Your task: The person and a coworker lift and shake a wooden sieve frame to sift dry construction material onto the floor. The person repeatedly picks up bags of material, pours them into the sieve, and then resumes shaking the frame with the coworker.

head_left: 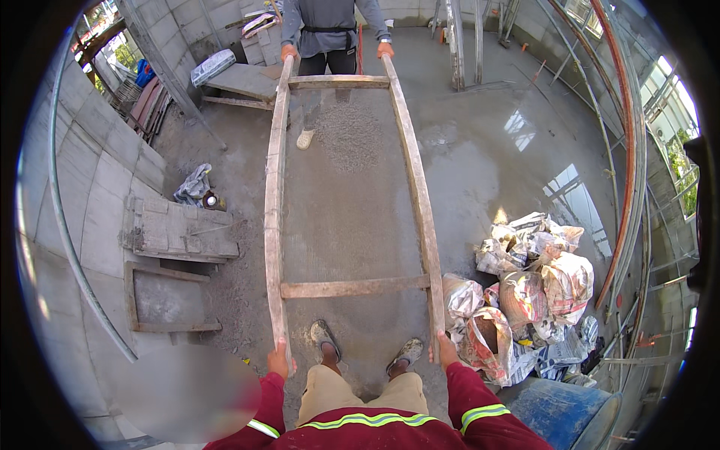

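Observation:
A long wooden frame [352, 286], with two side rails and two crossbars, stretches away from me above the wet concrete floor. My left hand [280, 358] is closed around the near end of its left rail. On the near end of the right rail, my right hand [445, 351] is closed too. A person [327, 34] in a grey top grips both far ends. Grey, grainy material [346, 135] shows inside the frame towards the far crossbar. Whether a fine mesh spans the frame, I cannot tell.
Filled sacks [525, 289] are heaped to my right, beside a blue drum [559, 412]. Stacked grey boards [180, 229] and a small wooden frame [169, 326] lie on the left. Metal props [455, 45] stand at the far right. Shallow water [480, 161] covers part of the floor.

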`<state>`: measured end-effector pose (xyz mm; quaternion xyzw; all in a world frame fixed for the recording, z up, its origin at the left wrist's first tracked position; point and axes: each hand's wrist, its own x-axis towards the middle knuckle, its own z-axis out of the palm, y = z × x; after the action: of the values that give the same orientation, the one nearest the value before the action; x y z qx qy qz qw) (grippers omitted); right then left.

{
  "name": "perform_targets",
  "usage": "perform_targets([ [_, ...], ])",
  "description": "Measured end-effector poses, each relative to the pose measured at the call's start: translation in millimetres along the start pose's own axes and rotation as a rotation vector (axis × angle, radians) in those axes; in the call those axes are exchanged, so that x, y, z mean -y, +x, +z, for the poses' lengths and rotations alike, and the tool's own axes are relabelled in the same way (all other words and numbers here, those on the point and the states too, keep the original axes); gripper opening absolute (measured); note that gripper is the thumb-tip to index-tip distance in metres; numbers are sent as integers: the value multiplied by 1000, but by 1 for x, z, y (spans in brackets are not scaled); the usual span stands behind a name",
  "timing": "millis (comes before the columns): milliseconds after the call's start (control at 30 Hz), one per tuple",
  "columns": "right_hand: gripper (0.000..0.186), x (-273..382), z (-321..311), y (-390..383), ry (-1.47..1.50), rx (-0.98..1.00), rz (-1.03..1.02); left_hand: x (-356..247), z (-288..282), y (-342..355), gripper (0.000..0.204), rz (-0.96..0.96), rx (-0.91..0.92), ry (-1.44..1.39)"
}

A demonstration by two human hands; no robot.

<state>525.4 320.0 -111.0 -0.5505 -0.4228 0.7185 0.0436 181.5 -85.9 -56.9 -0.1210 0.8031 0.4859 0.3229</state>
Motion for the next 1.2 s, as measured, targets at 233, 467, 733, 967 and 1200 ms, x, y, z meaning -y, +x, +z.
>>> perform_targets([
  [233,72,20,11,1,-44,-16,-22,-7,-5,13,89,-13,36,15],
  [467,80,329,130,93,-104,73,-106,-318,0,144,90,87,43,40],
  [733,74,167,110,46,-68,11,-33,-142,-25,107,91,25,-23,63],
  [967,76,-5,16,-44,-46,-28,-17,35,-32,-26,83,40,6,8],
  [1200,82,142,102,48,-109,-37,14,-109,-25,119,89,-10,23,52],
])
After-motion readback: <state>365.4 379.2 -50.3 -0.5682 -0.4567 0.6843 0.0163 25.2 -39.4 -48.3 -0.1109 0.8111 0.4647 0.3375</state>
